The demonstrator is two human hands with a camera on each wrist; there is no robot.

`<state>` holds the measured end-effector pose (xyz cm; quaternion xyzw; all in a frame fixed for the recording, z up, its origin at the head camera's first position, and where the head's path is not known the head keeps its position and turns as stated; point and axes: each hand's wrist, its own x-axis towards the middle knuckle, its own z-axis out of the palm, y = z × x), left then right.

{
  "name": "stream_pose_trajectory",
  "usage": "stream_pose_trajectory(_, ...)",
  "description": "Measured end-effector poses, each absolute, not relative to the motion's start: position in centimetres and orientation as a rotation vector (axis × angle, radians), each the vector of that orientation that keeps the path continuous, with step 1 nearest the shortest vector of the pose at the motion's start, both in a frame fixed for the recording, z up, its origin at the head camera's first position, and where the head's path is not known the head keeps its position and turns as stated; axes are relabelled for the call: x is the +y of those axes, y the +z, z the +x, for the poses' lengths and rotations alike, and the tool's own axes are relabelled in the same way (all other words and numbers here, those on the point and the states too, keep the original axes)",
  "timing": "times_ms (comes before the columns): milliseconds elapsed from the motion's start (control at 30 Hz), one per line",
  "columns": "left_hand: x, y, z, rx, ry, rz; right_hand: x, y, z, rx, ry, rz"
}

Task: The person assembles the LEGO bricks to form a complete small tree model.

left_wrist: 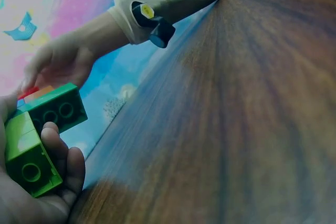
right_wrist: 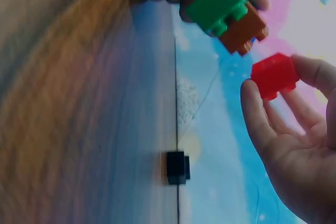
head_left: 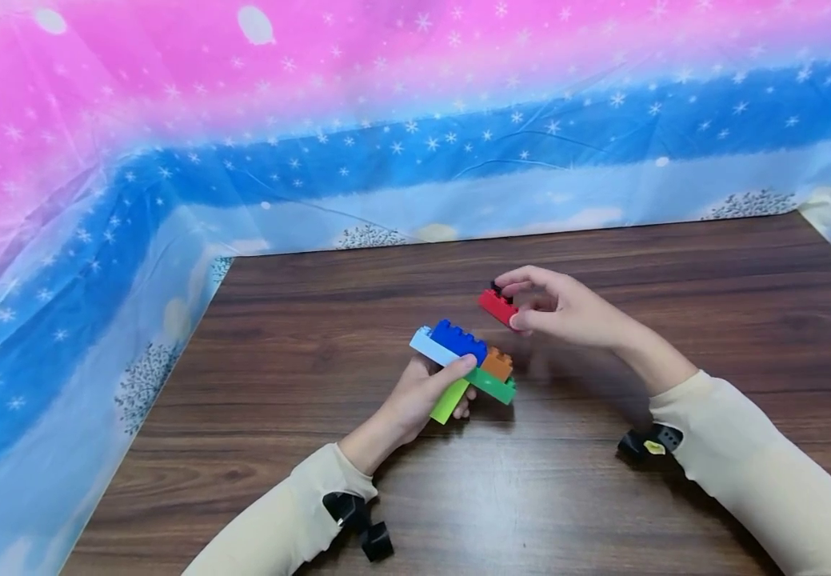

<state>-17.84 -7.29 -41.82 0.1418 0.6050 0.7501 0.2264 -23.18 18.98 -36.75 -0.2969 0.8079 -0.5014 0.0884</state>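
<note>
Head view: from above, facing forward and down; widest, takes in tabletop [head_left: 242, 416], cloth [head_left: 386, 120], left hand [head_left: 418, 396], right hand [head_left: 577, 308]. Left wrist view: low, tilted; left hand very near in lower left corner, right hand farther off. Right wrist view: turned sideways, tabletop edge upright; right hand near at right, left hand at top. All three share stack [head_left: 461, 342] and red brick [head_left: 496, 307].

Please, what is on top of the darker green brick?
An orange brick, with bare green studs beside it. The thumb of the left hand hides whether the blue brick also rests there.
</note>
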Motion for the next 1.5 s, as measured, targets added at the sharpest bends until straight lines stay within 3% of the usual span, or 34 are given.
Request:
stream_pose_trajectory(233,-7.1,-41.5,-17.9,1.721,2.034,0.404,18.2,-36.0,-21.8,2.232,-1.489,-1.004)
stream_pose_trajectory(1500,-8.0,-41.7,-18.5,1.631,1.991,0.439,17.5,-35.9,-20.9,2.240,-1.490,-0.962)
